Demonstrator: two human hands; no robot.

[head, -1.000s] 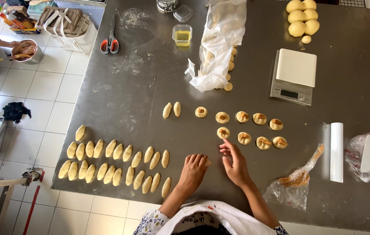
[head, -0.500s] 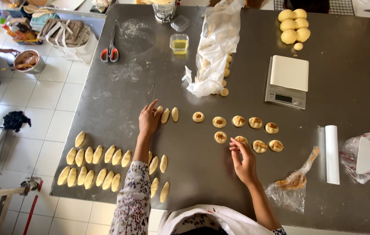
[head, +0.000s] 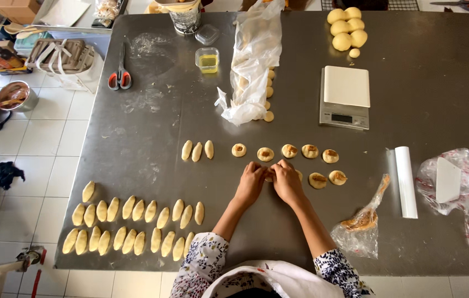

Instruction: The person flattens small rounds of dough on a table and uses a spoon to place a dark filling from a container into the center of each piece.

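On a grey steel table (head: 411, 243), seen from above, a person works dough with both bare hands. Taking the white kitchen scale (head: 345, 96) as landmark: down and far to its left lie two long rows of finished oval dough pieces (head: 135, 226), each with its long axis running away from the person and leaning slightly right. Left of the scale, a crumpled clear plastic sheet (head: 251, 66) covers small dough balls. Just below the scale runs a row of round dough discs (head: 287, 152) with brown filling in their centres, and two more discs (head: 327, 179) sit under that row's right end. Left of the row stand three more ovals (head: 197, 150), pointing the same way.

Below the scale and slightly to its left, the left hand (head: 251, 182) and right hand (head: 287, 182) meet, fingertips pressed together around one dough piece (head: 269, 176). It is almost wholly hidden, so its axis cannot be told.

Judging by the layout, the step in hand is pinching a filled disc closed. The next move likely calls for sealing the seam fully, rolling it into an oval, and laying it beside the three ovals, aligned alike.
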